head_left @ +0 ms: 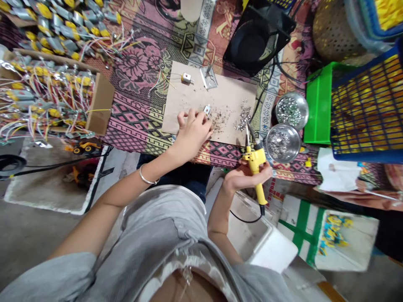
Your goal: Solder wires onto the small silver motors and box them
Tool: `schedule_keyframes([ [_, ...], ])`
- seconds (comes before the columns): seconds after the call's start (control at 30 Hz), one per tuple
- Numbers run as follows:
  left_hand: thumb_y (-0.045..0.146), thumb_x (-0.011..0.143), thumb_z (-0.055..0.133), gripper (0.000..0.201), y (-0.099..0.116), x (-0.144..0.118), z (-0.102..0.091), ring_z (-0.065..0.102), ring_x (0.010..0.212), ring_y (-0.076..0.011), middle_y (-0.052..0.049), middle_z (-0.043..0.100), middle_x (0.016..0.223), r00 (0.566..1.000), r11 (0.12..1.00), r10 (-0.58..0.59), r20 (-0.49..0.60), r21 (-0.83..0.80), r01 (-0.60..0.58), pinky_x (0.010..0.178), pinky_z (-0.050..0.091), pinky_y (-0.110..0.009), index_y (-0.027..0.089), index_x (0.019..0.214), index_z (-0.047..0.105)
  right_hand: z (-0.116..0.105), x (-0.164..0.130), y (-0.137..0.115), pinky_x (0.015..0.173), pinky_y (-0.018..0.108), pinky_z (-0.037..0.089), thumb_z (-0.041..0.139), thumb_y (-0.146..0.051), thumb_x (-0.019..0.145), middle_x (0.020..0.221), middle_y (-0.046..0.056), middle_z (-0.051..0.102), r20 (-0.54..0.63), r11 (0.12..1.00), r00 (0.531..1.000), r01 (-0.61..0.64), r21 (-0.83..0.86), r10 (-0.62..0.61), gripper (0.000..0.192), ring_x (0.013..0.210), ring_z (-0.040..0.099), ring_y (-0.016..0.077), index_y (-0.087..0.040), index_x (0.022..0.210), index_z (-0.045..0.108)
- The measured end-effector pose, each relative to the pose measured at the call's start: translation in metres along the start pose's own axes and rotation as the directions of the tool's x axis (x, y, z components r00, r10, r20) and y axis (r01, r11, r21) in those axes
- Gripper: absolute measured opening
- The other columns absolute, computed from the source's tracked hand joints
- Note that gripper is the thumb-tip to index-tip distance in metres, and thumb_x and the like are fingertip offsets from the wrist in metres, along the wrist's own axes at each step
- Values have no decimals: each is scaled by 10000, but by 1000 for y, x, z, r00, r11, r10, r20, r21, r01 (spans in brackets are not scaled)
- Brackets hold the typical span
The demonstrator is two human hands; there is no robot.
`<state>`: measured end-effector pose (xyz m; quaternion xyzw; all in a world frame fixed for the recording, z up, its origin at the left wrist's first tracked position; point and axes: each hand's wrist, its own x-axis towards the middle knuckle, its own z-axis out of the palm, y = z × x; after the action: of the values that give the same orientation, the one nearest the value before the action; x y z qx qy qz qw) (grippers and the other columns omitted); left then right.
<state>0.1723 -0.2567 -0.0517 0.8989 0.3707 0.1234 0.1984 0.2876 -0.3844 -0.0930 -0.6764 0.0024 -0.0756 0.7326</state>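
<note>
My left hand (193, 132) rests on a cardboard sheet (179, 100), fingers curled down at a small motor (207, 110); only its silvery end shows past the fingertips. My right hand (248, 174) is closed around a yellow soldering gun (258, 176). Its tip points at a pile of small shiny metal parts (244, 116) on the cardboard's right side. Farther back on the sheet lie another small motor (186, 78) with thin wires and a metal stand (209, 78). Dark specks are scattered near my left fingertips.
Two metal bowls (283, 143) of small parts stand at right, beside a green bin (318, 105) and a blue basket (367, 105). A black fan (252, 42) is behind the cardboard. A carton (102, 100) of wired motors stands at left. The gun's cord hangs below my right hand.
</note>
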Motion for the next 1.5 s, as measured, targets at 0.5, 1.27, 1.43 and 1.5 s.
schedule_keyframes([
  [0.5,241,1065,597,144,-4,0,11,560,1317,-394,-122,733,1245,998,998,2,-57,-58,-6,1108,311,-623,209,1013,728,-3,1,-2,613,337,552,389,-589,983,870,-17,414,-9,999,999,-40,-29,39,311,695,535,144,-290,972,472],
  [1.27,291,1042,697,96,-13,4,20,581,1281,-363,-76,768,1197,994,994,39,-105,-98,-49,1093,308,-630,285,1099,774,-3,1,-4,596,306,525,424,-567,967,878,-15,424,6,995,996,-92,45,92,294,692,525,131,-280,961,488],
  [1.43,296,1014,742,53,-10,5,21,589,1280,-377,-87,770,1185,996,996,15,-84,-83,-22,1094,315,-642,256,1011,777,-3,1,-5,580,287,499,441,-546,966,879,-17,424,6,992,995,-102,74,101,276,690,510,124,-276,957,495],
  [1.5,290,1031,715,85,-10,6,22,591,1282,-368,-81,770,1183,996,995,34,-83,-94,-42,1098,315,-636,259,990,782,-4,1,-5,573,282,496,438,-541,974,871,-21,416,12,992,995,-102,79,101,271,680,502,121,-277,954,492],
])
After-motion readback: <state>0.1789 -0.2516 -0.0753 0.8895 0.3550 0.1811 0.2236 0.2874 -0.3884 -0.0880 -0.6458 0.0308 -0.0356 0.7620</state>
